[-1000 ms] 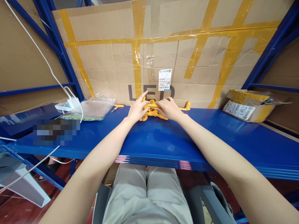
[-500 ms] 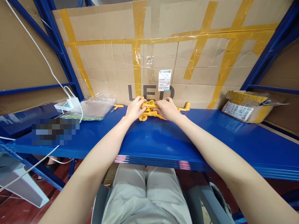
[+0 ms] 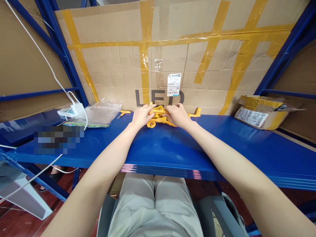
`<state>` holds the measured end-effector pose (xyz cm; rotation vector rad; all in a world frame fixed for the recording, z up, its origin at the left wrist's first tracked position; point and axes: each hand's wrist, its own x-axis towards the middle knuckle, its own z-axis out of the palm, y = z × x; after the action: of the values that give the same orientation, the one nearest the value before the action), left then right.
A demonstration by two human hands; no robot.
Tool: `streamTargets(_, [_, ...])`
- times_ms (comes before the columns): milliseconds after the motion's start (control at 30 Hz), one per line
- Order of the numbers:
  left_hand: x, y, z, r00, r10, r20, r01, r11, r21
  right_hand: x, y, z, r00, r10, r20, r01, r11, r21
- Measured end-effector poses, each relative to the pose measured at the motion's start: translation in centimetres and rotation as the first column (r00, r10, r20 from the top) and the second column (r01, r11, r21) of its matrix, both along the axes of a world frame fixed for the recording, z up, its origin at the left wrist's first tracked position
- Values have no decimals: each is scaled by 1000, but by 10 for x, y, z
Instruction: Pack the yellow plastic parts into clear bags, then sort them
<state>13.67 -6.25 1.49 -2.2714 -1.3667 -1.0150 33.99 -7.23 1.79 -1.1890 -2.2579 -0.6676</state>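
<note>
A cluster of yellow plastic tube-like pieces (image 3: 159, 119) lies on the blue shelf top, close against the cardboard. My left hand (image 3: 143, 116) curls over its left side, fingers closed on a yellow piece. From the right, my right hand (image 3: 178, 115) grips the same cluster, with its thumb and fingers bent around a yellow tube. Both hands hide parts of the pieces, so I cannot tell how they join. A bent yellow end (image 3: 198, 112) sticks out beyond my right hand. To the left of my left hand lies a small separate yellow piece (image 3: 125, 112).
A large taped cardboard box (image 3: 118, 72) rises behind the shelf top (image 3: 163, 148). At left are a clear plastic bag (image 3: 101, 113), a white charger (image 3: 77, 108) with cables, and a blurred-out object (image 3: 58, 139). A small taped carton (image 3: 256, 113) sits at right.
</note>
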Motion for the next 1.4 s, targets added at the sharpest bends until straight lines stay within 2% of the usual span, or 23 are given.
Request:
streamTargets(233, [0,1,2,997,-69,39,70,997,-13,-2,-4,5,996,-44,73,38,996,80])
streamTargets(567, [5,9,0,934,-136,329,188,973,-132,-3,-4,7,976,-150,159,104,958,267])
streamTargets(700, [7,7,3,890,-123,438,245,941,-235,-3,-3,7,978,-148,147,91,936,340])
streamTargets(800, [8,6,4,872,-103,478,275,912,-304,-1,-2,6,980,-131,149,74,937,341])
streamTargets(900, [7,5,3,894,-90,439,244,919,-310,0,-1,5,981,-119,151,66,946,316])
streamTargets(1067, [4,-1,4,982,-58,181,79,991,-109,1,-2,4,980,-79,180,39,975,218])
streamTargets(1233, [3,-7,5,998,58,29,-58,998,-21,-2,-6,3,981,-89,175,65,988,137])
streamTargets(1400, [4,-8,7,999,42,-14,-42,999,-23,-4,-7,7,974,-144,176,125,986,114])
